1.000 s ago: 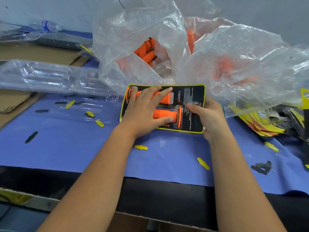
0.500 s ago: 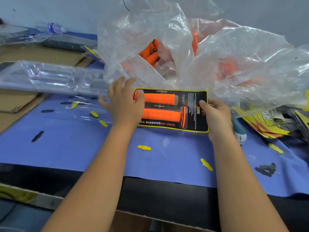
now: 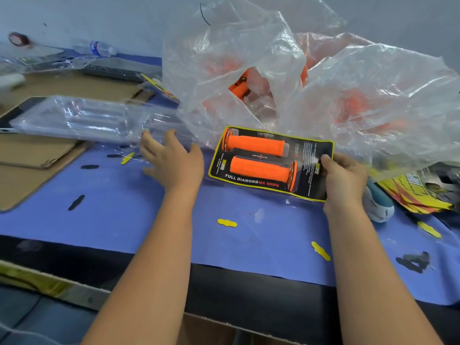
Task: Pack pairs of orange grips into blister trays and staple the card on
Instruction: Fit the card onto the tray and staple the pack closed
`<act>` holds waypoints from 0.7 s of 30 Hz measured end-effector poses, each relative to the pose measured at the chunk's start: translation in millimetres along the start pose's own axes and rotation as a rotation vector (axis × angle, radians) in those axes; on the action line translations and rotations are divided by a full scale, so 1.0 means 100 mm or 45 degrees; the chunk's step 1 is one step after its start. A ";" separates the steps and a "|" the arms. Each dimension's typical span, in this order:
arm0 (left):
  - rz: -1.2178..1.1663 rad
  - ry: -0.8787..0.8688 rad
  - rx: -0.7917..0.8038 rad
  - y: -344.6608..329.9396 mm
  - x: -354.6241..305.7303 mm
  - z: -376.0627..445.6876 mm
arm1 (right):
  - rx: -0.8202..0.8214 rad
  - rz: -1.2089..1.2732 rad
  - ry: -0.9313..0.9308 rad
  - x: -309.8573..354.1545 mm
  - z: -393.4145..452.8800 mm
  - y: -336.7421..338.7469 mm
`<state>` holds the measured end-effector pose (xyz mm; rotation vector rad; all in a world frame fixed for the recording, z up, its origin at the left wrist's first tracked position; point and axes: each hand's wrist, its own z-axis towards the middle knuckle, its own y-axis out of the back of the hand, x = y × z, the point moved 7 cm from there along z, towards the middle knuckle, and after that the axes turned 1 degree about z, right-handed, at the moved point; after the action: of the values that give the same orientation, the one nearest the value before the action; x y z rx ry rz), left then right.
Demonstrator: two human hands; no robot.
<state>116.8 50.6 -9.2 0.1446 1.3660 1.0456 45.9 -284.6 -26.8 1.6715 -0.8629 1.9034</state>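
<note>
A packed blister tray with a black, yellow-edged card (image 3: 312,168) lies on the blue mat; two orange grips (image 3: 258,168) show inside it. My right hand (image 3: 342,178) pinches the card's right end, thumb on top. My left hand (image 3: 171,160) is off to the left, fingers spread at the near end of a stack of clear empty blister trays (image 3: 82,118); its fingertips touch the clear plastic. Behind the card a big clear plastic bag (image 3: 348,100) holds loose orange grips (image 3: 240,87).
A white and teal stapler (image 3: 378,202) lies right of my right hand. Printed yellow cards (image 3: 420,192) are heaped at the far right. Flattened cardboard (image 3: 37,158) lies at left. Small yellow and black punch-outs (image 3: 226,222) dot the blue mat (image 3: 124,215). A water bottle (image 3: 102,49) lies by the wall.
My left hand has left the packed card and moved left to the stack of clear trays. My right hand still holds the card's right end, which has shifted slightly right.
</note>
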 end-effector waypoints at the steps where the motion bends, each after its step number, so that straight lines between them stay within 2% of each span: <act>1: -0.053 -0.044 -0.025 0.02 -0.05 -0.02 | 0.001 -0.007 -0.005 -0.01 0.00 0.00; 5: -0.104 -0.379 -0.232 0.19 -0.34 -0.19 | 0.006 -0.029 -0.032 -0.03 -0.01 -0.02; 9: -0.099 -0.980 -0.401 0.28 -0.75 -0.59 | 0.012 -0.055 -0.031 -0.01 -0.01 -0.02; 12: -0.208 -1.365 -0.347 0.26 -1.01 -0.98 | 0.078 -0.082 -0.063 -0.02 0.00 -0.05; 16: -0.327 -1.792 -0.104 0.13 -1.24 -1.47 | 0.141 -0.117 -0.117 -0.04 0.01 -0.08; 18: -0.400 -1.854 0.032 0.10 -1.28 -1.58 | 0.157 -0.071 -0.148 -0.06 0.01 -0.07; 21: -0.518 -1.654 0.148 0.11 -1.24 -1.49 | 0.168 -0.030 -0.186 -0.07 0.02 -0.05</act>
<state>3.9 -97.3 47.1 0.5036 0.2296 0.3347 52.0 -282.5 -33.0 1.9111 -0.7831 1.8771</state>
